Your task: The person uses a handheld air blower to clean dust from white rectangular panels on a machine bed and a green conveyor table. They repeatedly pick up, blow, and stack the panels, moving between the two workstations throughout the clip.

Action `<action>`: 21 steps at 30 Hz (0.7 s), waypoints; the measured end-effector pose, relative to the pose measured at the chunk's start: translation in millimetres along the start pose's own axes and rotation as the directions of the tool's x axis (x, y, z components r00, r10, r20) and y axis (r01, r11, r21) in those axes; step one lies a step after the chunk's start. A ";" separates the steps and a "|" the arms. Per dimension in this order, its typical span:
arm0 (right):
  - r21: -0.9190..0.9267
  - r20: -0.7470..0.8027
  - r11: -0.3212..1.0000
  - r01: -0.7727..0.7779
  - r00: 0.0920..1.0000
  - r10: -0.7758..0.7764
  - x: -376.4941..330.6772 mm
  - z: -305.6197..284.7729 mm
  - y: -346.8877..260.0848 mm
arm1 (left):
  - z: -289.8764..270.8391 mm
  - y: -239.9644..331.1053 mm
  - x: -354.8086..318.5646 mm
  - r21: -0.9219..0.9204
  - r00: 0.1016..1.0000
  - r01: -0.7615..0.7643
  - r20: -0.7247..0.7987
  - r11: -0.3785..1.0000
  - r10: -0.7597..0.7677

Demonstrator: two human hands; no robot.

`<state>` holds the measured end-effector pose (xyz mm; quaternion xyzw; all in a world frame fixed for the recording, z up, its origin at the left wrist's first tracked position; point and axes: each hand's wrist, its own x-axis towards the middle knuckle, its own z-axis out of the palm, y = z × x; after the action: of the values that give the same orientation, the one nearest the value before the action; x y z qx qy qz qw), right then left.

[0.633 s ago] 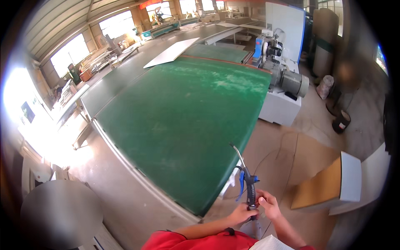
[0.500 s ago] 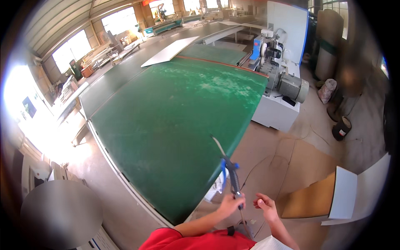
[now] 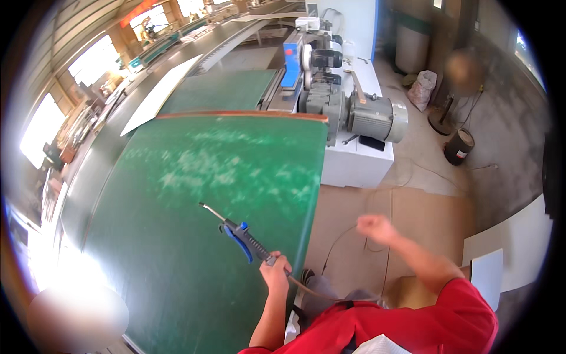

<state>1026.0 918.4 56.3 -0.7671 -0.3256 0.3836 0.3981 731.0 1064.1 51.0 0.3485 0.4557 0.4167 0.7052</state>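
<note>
A wide green conveyor table [image 3: 194,194], dusted with pale powder, fills the left and middle of the view, and its right edge runs down toward the person's body. Behind its far right corner stands a white machine base [image 3: 359,165] that carries a grey electric motor [image 3: 374,118]. To the right of the table edge there is open brown floor [image 3: 424,206], with a small dark bucket [image 3: 458,146] farther away and white boards [image 3: 513,248] leaning at the right side. The left hand [image 3: 275,272] is clamped around the rear end of an air blow gun [image 3: 242,233], which lies above the table surface close to its right edge, with the thin metal nozzle pointing up and left over the green belt. The right hand [image 3: 372,227] is raised over the floor, holds nothing, and looks loosely curled; it is blurred, so I cannot tell more. I judge the gun to be light and stiff, with a ribbed black grip and a blue trigger, so the grip is the good place to hold it. A soft hose [image 3: 330,294] trails from it toward the body and may drag on the table edge. Over the table there is much room for sweeping.
</note>
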 end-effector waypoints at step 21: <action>0.622 -0.422 0.782 0.042 0.859 0.289 484.5 -300.3 4.2 | 236.6 8.6 237.7 0.130 0.966 0.119 -0.243 0.984 -0.085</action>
<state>1520.6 1197.9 10.0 -0.6885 -0.0174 0.2839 0.6671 1005.9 1256.4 55.6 0.3223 0.5824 0.3844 0.6397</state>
